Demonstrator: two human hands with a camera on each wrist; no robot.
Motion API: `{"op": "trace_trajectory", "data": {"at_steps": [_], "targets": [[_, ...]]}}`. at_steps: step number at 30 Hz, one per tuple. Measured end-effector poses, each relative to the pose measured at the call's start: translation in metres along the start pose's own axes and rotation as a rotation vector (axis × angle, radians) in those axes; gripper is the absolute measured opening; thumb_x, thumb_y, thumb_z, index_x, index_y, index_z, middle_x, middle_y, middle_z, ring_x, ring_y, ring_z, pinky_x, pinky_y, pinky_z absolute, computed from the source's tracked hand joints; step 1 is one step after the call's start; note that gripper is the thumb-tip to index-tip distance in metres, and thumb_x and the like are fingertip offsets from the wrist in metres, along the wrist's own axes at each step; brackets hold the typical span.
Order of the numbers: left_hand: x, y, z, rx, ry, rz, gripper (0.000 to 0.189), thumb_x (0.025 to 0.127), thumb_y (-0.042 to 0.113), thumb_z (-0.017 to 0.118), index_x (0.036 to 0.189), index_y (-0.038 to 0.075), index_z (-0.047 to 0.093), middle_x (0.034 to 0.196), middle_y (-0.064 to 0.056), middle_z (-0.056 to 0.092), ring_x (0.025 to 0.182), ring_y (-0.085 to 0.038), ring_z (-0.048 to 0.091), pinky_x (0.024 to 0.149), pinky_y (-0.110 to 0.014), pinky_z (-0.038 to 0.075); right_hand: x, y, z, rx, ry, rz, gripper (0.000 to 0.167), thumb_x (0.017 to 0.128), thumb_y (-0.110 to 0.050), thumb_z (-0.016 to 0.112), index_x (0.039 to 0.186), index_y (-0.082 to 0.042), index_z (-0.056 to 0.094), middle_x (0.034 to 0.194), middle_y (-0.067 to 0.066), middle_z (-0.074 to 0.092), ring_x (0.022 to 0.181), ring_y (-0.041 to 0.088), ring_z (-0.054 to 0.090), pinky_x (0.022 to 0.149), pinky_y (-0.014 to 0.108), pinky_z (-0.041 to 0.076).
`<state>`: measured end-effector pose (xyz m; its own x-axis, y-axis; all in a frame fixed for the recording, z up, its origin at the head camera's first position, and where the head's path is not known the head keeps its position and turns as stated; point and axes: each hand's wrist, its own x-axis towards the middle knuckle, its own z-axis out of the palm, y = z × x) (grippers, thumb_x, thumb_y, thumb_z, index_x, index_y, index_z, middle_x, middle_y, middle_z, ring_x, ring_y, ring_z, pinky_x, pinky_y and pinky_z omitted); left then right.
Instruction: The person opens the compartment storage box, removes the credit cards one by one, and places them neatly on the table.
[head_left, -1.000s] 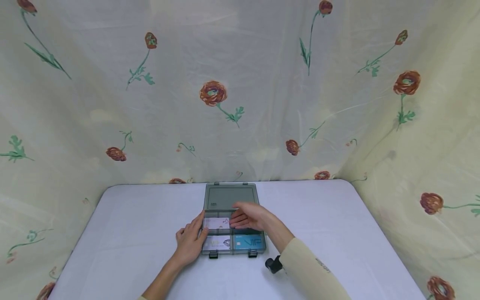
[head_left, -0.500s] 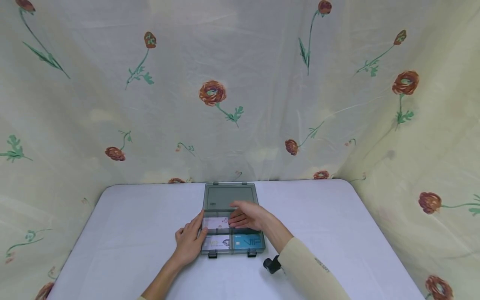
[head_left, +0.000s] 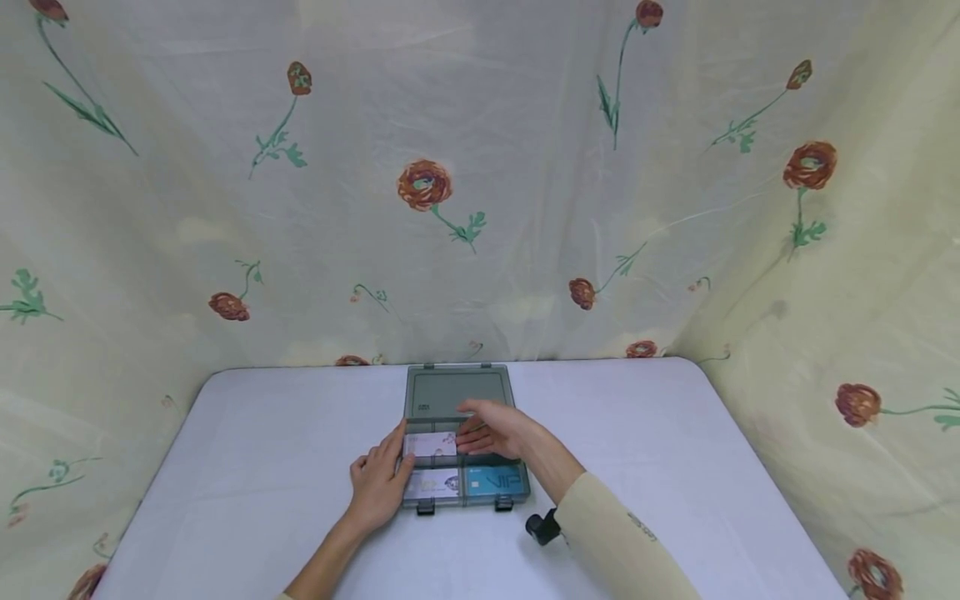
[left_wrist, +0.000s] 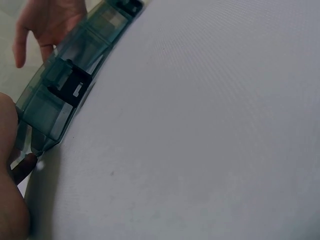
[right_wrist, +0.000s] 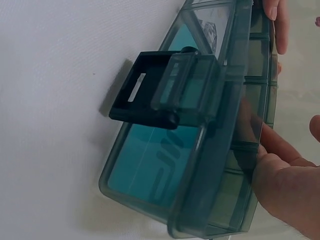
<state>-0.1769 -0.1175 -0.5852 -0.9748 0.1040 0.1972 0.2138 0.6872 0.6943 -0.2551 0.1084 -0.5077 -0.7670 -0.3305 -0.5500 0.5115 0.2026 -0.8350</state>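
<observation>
A grey-green see-through compartment box (head_left: 463, 502) lies on the table with its lid (head_left: 459, 392) folded back. A white card with a pinkish print (head_left: 432, 444) is in the middle left compartment. Two more cards lie in the front row, a white one (head_left: 432, 482) at left and a blue one (head_left: 495, 480) at right. My left hand (head_left: 380, 483) holds the box's left edge, its thumb over the rim. My right hand (head_left: 501, 429) reaches into the right side, fingers extended beside the pinkish card's right end, thumb raised apart. The box hides part of these fingers in the right wrist view.
Two dark latches, one on the left (head_left: 425, 507) and one on the right (head_left: 503, 503), stick out at the box's front edge. A black device (head_left: 543, 527) is at my right wrist. The white table (head_left: 285, 450) meets a flowered cloth (head_left: 480, 283) behind.
Both hands keep nearly the same pose on the box. The whole view has drifted very slightly; no card has visibly moved.
</observation>
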Motion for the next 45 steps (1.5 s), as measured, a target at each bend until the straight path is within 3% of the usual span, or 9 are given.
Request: {"op": "trace_trajectory", "data": {"at_steps": [29, 36, 45], "targets": [[0.0004, 0.0012, 0.0004, -0.03, 0.016, -0.001, 0.057, 0.107, 0.022, 0.049, 0.159, 0.009, 0.03, 0.157, -0.014, 0.041, 0.125, -0.036, 0.048, 0.1, -0.062, 0.017, 0.0028, 0.0013, -0.0004, 0.025, 0.002, 0.003, 0.055, 0.1, -0.038, 0.056, 0.122, 0.012, 0.063, 0.113, 0.024, 0.069, 0.099, 0.03, 0.072, 0.087, 0.038, 0.056], [0.001, -0.0003, 0.0005, -0.035, 0.008, -0.007, 0.058, 0.106, 0.022, 0.049, 0.159, 0.011, 0.029, 0.158, -0.012, 0.041, 0.127, -0.036, 0.047, 0.102, -0.061, 0.016, 0.0041, 0.0008, 0.0019, -0.008, -0.025, -0.042, 0.047, 0.103, -0.033, 0.052, 0.124, 0.007, 0.065, 0.113, 0.019, 0.071, 0.098, 0.028, 0.073, 0.088, 0.039, 0.056], [0.001, 0.0009, -0.0004, -0.02, 0.009, -0.007, 0.058, 0.106, 0.022, 0.05, 0.159, 0.011, 0.03, 0.157, -0.013, 0.041, 0.127, -0.036, 0.048, 0.101, -0.061, 0.018, 0.0085, 0.0015, 0.0061, -0.04, -0.011, -0.063, 0.032, 0.098, -0.019, 0.064, 0.118, 0.004, 0.069, 0.103, 0.017, 0.075, 0.091, 0.027, 0.075, 0.079, 0.036, 0.059]]}}
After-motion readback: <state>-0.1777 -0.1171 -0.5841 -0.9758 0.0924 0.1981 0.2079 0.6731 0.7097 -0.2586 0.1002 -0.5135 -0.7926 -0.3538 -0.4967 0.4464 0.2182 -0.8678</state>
